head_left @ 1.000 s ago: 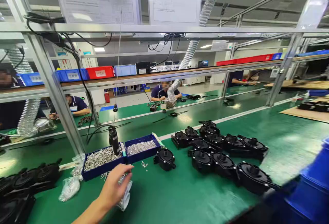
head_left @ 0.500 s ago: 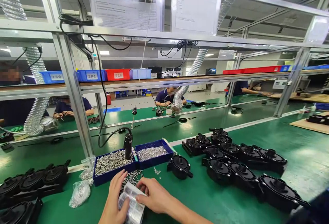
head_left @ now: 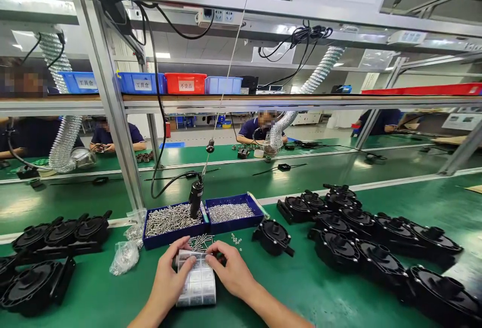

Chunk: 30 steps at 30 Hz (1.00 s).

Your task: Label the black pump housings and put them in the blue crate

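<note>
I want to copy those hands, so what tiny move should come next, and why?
Maybe the right hand should gently lift the shiny gridded strip at its top right corner, since that hand seems to pinch there while the left hand holds the other side.

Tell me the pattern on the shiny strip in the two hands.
The strip shows a grid of pale, silvery rectangles, seen in the head view.

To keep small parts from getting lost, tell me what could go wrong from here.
The loose screws lie close to the silvery sheet, so the left hand or right hand might scatter them. The small loose metal pieces just beyond the right hand could be brushed aside or mixed among the screws.
</note>
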Motion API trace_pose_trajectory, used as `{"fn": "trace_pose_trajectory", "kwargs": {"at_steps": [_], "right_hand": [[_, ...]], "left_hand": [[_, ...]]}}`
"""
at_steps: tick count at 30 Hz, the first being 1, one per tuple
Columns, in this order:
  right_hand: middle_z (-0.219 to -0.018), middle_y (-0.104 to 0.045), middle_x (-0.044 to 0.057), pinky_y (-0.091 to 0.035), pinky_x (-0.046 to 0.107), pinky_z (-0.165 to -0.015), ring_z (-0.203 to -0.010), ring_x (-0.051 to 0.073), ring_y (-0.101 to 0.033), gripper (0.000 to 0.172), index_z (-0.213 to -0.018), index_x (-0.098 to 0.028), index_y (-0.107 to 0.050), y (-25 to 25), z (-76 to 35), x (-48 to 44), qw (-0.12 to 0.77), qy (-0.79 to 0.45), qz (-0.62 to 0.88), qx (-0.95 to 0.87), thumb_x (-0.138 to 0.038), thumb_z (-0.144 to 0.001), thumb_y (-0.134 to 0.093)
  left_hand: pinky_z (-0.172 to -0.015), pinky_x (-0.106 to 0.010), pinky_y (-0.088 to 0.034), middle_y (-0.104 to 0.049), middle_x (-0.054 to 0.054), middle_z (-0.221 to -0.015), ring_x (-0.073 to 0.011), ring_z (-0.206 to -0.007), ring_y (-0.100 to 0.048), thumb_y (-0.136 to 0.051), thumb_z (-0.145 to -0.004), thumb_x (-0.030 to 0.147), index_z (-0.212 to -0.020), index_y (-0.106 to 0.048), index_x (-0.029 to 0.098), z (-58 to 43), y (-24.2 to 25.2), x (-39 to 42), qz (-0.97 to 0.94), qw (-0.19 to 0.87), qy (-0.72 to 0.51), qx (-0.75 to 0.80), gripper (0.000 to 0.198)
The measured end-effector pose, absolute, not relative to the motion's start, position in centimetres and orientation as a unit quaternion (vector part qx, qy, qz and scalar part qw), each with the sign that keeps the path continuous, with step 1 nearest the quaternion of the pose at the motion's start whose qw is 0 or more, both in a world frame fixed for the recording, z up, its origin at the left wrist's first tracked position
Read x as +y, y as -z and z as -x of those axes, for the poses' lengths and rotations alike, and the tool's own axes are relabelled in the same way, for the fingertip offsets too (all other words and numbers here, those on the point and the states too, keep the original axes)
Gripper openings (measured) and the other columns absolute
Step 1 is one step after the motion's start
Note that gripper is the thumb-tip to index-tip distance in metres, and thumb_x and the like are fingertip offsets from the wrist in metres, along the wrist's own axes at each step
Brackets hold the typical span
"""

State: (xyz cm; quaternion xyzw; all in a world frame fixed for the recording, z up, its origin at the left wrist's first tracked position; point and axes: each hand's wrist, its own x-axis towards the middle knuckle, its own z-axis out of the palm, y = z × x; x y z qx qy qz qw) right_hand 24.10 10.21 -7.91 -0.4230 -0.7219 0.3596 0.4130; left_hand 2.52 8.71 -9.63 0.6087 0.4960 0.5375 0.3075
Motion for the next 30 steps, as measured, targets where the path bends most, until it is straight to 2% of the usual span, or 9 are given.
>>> {"fn": "trace_pose_trajectory", "kwargs": {"at_steps": [7,11,14,17,20,22,24,27,30], "right_hand": [[-0.085,-0.070,0.003,-0.044,0.029,-0.069,-0.079,0.020,-0.063,0.019,-0.086,-0.018,-0.070,8.3,-23.9,10.4,0.447,-0.342,0.426,-0.709,-0.028,-0.099,-0.059],[-0.083,-0.070,0.003,-0.045,0.030,-0.072,-0.079,0.020,-0.063,0.022,-0.082,-0.019,-0.068,8.2,-24.0,10.4,0.458,-0.310,0.416,-0.722,-0.027,-0.101,-0.058],[-0.078,-0.069,0.002,-0.045,0.031,-0.067,-0.073,0.020,-0.062,0.025,-0.079,-0.019,-0.069,8.3,-24.0,10.5,0.463,-0.286,0.418,-0.727,-0.027,-0.101,-0.060],[-0.079,-0.071,0.003,-0.048,0.031,-0.064,-0.070,0.021,-0.064,0.015,-0.091,-0.019,-0.073,8.3,-24.4,10.6,0.470,-0.263,0.413,-0.734,-0.026,-0.101,-0.065],[-0.103,-0.075,0.010,-0.055,0.041,-0.082,-0.095,0.028,-0.067,0.011,-0.097,-0.022,-0.077,7.7,-25.2,10.6,0.477,-0.207,0.376,-0.767,-0.023,-0.099,-0.066],[-0.121,-0.073,0.011,-0.054,0.050,-0.093,-0.111,0.033,-0.063,0.017,-0.101,-0.026,-0.080,7.2,-25.6,10.5,0.473,-0.104,0.316,-0.816,-0.019,-0.099,-0.064],[-0.128,-0.071,0.011,-0.054,0.053,-0.097,-0.116,0.034,-0.060,0.024,-0.111,-0.030,-0.078,6.8,-25.7,10.4,0.467,-0.020,0.263,-0.844,-0.016,-0.099,-0.063],[-0.117,-0.074,0.009,-0.056,0.052,-0.099,-0.117,0.032,-0.062,0.038,-0.134,-0.030,-0.067,6.8,-25.2,10.3,0.482,-0.086,0.278,-0.826,-0.016,-0.099,-0.065],[-0.102,-0.075,0.006,-0.054,0.051,-0.101,-0.113,0.031,-0.065,0.050,-0.145,-0.026,-0.055,7.3,-24.7,10.6,0.483,-0.188,0.330,-0.789,-0.016,-0.097,-0.064]], "left_hand": [[-0.087,-0.037,-0.061,-0.079,-0.007,-0.087,-0.0253,-0.084,-0.075,-0.080,-0.083,0.053,-0.117,-0.077,0.016,-3.2,9.5,8.6,-0.571,0.337,-0.552,0.506,0.050],[-0.086,-0.038,-0.062,-0.080,-0.008,-0.085,-0.0273,-0.083,-0.075,-0.081,-0.080,0.058,-0.112,-0.079,0.016,-3.4,9.4,8.6,-0.561,0.330,-0.553,0.520,0.053],[-0.081,-0.036,-0.062,-0.079,-0.007,-0.085,-0.0265,-0.081,-0.075,-0.080,-0.080,0.060,-0.113,-0.079,0.016,-3.4,9.5,8.6,-0.558,0.326,-0.553,0.526,0.054],[-0.079,-0.033,-0.061,-0.077,-0.005,-0.081,-0.0243,-0.079,-0.074,-0.079,-0.083,0.059,-0.121,-0.076,0.016,-3.3,9.6,8.6,-0.561,0.326,-0.558,0.518,0.057],[-0.077,-0.031,-0.059,-0.077,-0.004,-0.082,-0.0231,-0.080,-0.073,-0.079,-0.084,0.060,-0.123,-0.073,0.015,-3.3,9.5,8.6,-0.557,0.336,-0.560,0.513,0.060],[-0.073,-0.030,-0.058,-0.077,-0.004,-0.081,-0.0223,-0.077,-0.072,-0.078,-0.085,0.060,-0.125,-0.071,0.014,-3.4,9.3,8.6,-0.552,0.347,-0.554,0.517,0.061],[-0.072,-0.030,-0.057,-0.076,-0.004,-0.079,-0.0221,-0.076,-0.071,-0.078,-0.085,0.059,-0.125,-0.070,0.014,-3.4,9.1,8.5,-0.553,0.353,-0.548,0.518,0.060],[-0.081,-0.033,-0.060,-0.076,-0.004,-0.082,-0.0235,-0.080,-0.073,-0.079,-0.084,0.058,-0.127,-0.070,0.015,-3.6,9.1,8.3,-0.567,0.364,-0.544,0.501,0.061],[-0.090,-0.035,-0.061,-0.079,-0.008,-0.096,-0.0260,-0.095,-0.076,-0.080,-0.083,0.060,-0.134,-0.066,0.016,-3.8,9.1,8.1,-0.550,0.396,-0.561,0.475,0.069]]}}
